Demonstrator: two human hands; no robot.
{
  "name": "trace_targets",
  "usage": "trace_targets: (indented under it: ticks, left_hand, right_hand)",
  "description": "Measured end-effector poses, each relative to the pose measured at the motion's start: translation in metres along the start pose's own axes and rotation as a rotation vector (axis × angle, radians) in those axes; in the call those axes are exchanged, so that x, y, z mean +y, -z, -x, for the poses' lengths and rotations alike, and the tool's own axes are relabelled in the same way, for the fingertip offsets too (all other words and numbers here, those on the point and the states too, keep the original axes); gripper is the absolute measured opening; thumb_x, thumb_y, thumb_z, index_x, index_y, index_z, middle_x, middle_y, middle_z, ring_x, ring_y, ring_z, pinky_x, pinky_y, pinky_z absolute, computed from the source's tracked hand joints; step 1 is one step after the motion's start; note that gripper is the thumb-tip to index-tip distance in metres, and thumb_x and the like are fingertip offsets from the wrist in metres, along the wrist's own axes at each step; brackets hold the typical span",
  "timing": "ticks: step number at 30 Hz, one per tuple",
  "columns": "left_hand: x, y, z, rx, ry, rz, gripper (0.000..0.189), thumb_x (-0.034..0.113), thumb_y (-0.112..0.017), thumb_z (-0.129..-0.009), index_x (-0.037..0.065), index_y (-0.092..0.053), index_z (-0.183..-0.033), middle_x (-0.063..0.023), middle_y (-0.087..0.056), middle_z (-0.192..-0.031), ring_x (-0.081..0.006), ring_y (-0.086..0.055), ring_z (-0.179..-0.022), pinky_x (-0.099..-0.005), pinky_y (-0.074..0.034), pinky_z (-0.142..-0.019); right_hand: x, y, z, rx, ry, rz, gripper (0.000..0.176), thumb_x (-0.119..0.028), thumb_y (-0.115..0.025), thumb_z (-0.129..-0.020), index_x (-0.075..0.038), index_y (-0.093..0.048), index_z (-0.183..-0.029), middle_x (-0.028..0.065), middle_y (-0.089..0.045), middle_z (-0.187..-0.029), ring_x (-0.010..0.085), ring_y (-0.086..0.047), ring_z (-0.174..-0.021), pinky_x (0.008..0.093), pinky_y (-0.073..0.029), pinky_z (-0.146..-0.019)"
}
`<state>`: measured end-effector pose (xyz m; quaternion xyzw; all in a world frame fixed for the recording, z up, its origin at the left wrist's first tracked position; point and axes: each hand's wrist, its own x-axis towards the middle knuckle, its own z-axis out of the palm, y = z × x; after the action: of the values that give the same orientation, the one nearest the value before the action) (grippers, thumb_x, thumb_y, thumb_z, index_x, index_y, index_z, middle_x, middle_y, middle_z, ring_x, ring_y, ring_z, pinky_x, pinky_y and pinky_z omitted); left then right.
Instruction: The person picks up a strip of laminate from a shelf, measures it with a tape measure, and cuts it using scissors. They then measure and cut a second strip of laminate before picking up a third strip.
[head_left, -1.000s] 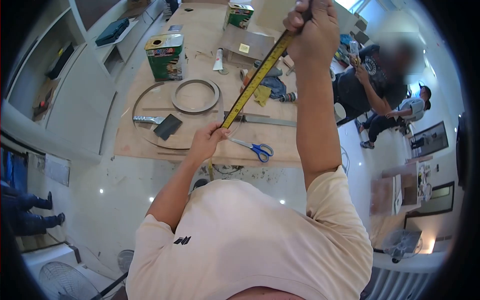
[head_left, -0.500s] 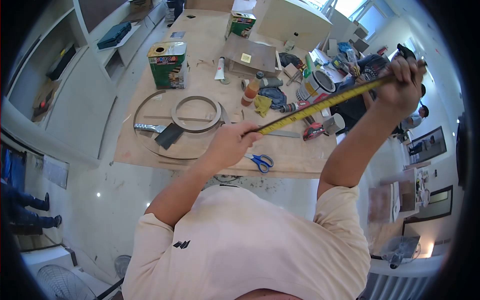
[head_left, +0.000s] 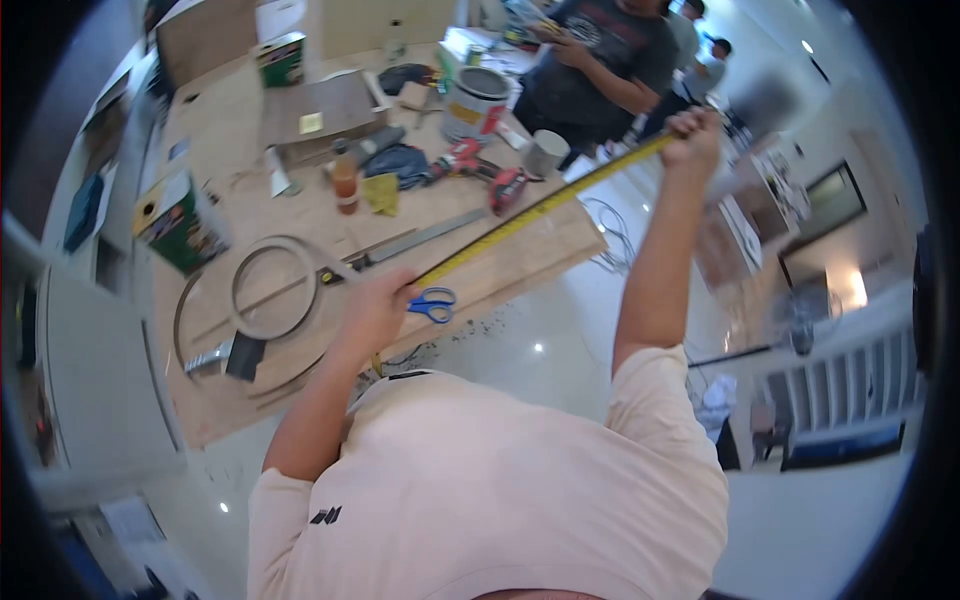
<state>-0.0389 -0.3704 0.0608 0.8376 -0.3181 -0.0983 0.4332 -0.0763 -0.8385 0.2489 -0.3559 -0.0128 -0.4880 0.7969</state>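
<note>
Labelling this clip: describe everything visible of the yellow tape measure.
The yellow tape measure is a seemingly metal strip with dark markings too blurred to read. It runs straight between the gripping left hand and right hand, rising toward the right, above the table. A yellow length shows below the left hand; case not discernible.

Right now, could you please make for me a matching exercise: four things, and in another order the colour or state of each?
1. measuring tape
2. scissors
3. bottle
4. strip roll

A. blue-handled
B. wound in a pale ring
C. stretched between left hand and right hand
D. orange, standing upright

Pairs: 1-C, 2-A, 3-D, 4-B
</note>
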Motion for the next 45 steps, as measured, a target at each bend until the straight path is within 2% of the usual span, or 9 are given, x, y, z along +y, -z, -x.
trace_targets:
  ticks: [6,9,13,15,24,27,30,34,45]
  left_hand:
    - [-0.031,-0.012,-0.019,-0.115,0.081,-0.077,0.017,0.018,-0.057,-0.091,0.005,-0.064,-0.1,-0.011,-0.067,-0.081,-0.0245,-0.065,-0.071,-0.037,-0.05,-0.069]
    - [-0.03,-0.011,-0.016,-0.14,0.158,-0.108,0.019,0.024,-0.057,-0.09,0.009,-0.066,-0.1,-0.0132,-0.069,-0.088,-0.0356,-0.064,-0.085,-0.0446,-0.048,-0.075]
    - [-0.035,-0.021,-0.01,-0.076,0.07,-0.198,0.016,0.019,-0.056,-0.091,0.006,-0.063,-0.097,-0.0138,-0.067,-0.085,-0.0307,-0.065,-0.074,-0.0387,-0.048,-0.069]
    - [-0.034,-0.022,-0.008,-0.051,0.082,-0.171,0.016,0.018,-0.056,-0.091,0.006,-0.064,-0.096,-0.0146,-0.067,-0.084,-0.0329,-0.064,-0.075,-0.0391,-0.048,-0.069]
    - [-0.054,-0.033,-0.008,-0.095,0.213,-0.024,0.016,0.013,-0.057,-0.088,0.0,-0.066,-0.093,-0.0101,-0.068,-0.074,-0.0169,-0.063,-0.06,-0.0325,-0.048,-0.058]
    - [-0.063,-0.038,-0.008,-0.009,0.111,-0.065,0.016,0.012,-0.057,-0.087,0.001,-0.067,-0.093,-0.01,-0.067,-0.071,-0.0178,-0.063,-0.059,-0.0324,-0.048,-0.059]
    - [-0.046,-0.037,-0.004,-0.013,0.202,-0.094,0.017,0.013,-0.057,-0.087,0.001,-0.068,-0.093,-0.0106,-0.066,-0.07,-0.0183,-0.063,-0.059,-0.0326,-0.049,-0.059]
    - [-0.062,-0.043,-0.003,0.009,0.121,-0.16,0.017,0.013,-0.059,-0.087,0.001,-0.068,-0.094,-0.0105,-0.066,-0.069,-0.0186,-0.063,-0.059,-0.0328,-0.049,-0.059]
    - [-0.062,-0.05,0.0,0.017,0.155,-0.052,0.016,0.012,-0.058,-0.088,0.002,-0.068,-0.097,-0.0088,-0.067,-0.07,-0.0154,-0.063,-0.058,-0.0305,-0.049,-0.058]
  right_hand:
    - [0.031,0.054,0.001,0.408,0.044,0.156,0.019,-0.029,-0.039,-0.102,-0.014,-0.044,-0.092,0.0,-0.044,-0.068,0.0102,-0.038,-0.052,0.0235,-0.032,-0.044]
    - [0.04,0.077,-0.002,0.539,0.014,0.2,0.018,-0.027,-0.039,-0.102,-0.013,-0.042,-0.091,0.0006,-0.043,-0.066,0.0108,-0.036,-0.049,0.0247,-0.03,-0.042]
    - [0.057,0.091,0.005,0.606,0.03,0.248,0.017,-0.026,-0.041,-0.101,-0.013,-0.042,-0.089,0.0018,-0.046,-0.066,0.0109,-0.039,-0.048,0.0247,-0.03,-0.041]
    - [0.066,0.093,0.004,0.607,0.02,0.248,0.017,-0.025,-0.041,-0.101,-0.013,-0.042,-0.089,0.0023,-0.047,-0.067,0.0108,-0.04,-0.049,0.0247,-0.031,-0.041]
    - [0.083,0.1,0.007,0.484,-0.011,0.131,0.017,-0.028,-0.043,-0.101,-0.013,-0.046,-0.096,0.0008,-0.048,-0.07,0.0103,-0.042,-0.053,0.0243,-0.034,-0.045]
    - [0.086,0.105,0.006,0.405,-0.021,0.037,0.02,-0.032,-0.042,-0.102,-0.014,-0.048,-0.098,-0.0004,-0.049,-0.071,0.0105,-0.042,-0.053,0.0243,-0.034,-0.045]
    - [0.083,0.106,0.014,0.352,0.007,-0.037,0.02,-0.031,-0.041,-0.102,-0.014,-0.049,-0.096,0.0,-0.051,-0.072,0.0107,-0.043,-0.053,0.0247,-0.034,-0.046]
    - [0.083,0.115,0.017,0.283,0.0,-0.15,0.018,-0.028,-0.041,-0.103,-0.013,-0.051,-0.099,0.0024,-0.052,-0.077,0.0121,-0.044,-0.056,0.0247,-0.036,-0.048]
    - [0.083,0.12,0.019,0.268,0.023,-0.096,0.016,-0.027,-0.042,-0.102,-0.013,-0.051,-0.099,0.0028,-0.054,-0.076,0.0137,-0.047,-0.057,0.0258,-0.037,-0.048]
